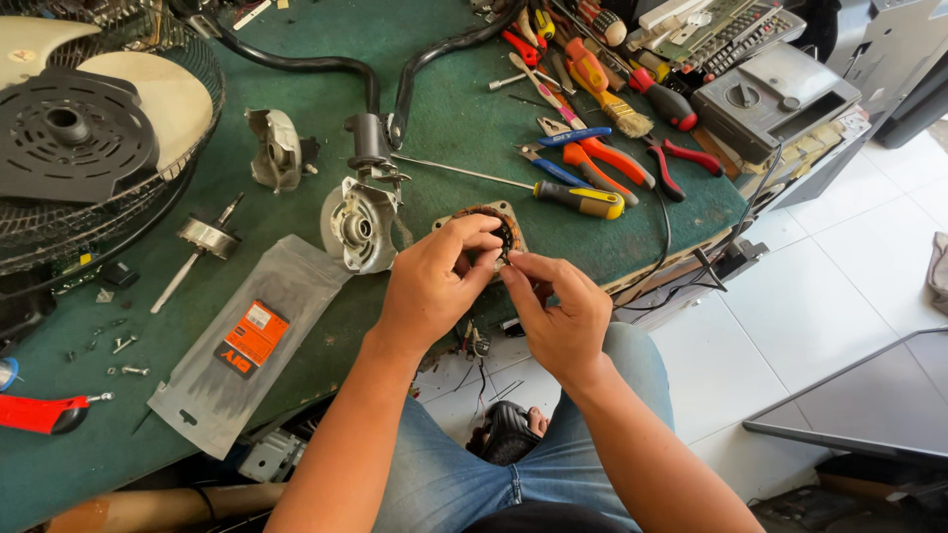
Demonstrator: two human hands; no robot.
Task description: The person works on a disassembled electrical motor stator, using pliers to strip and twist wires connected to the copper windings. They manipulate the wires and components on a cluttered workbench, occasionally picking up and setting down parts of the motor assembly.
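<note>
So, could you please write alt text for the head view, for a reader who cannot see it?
Seen from above, a person's left hand and right hand pinch a small motor stator with copper windings at the edge of a green workbench. Beside it lie a metal motor housing, a yellow-handled screwdriver, pliers and a grey plastic pouch.

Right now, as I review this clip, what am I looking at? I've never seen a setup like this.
One camera, worn on a person's head, looks down at their two bare hands over a green worktable. The left hand and right hand together hold a small motor stator with copper windings at the table's edge. Nearby lie a metal motor housing, a rotor shaft, a grey plastic packet, a fan grille, and screwdrivers and pliers.
</note>
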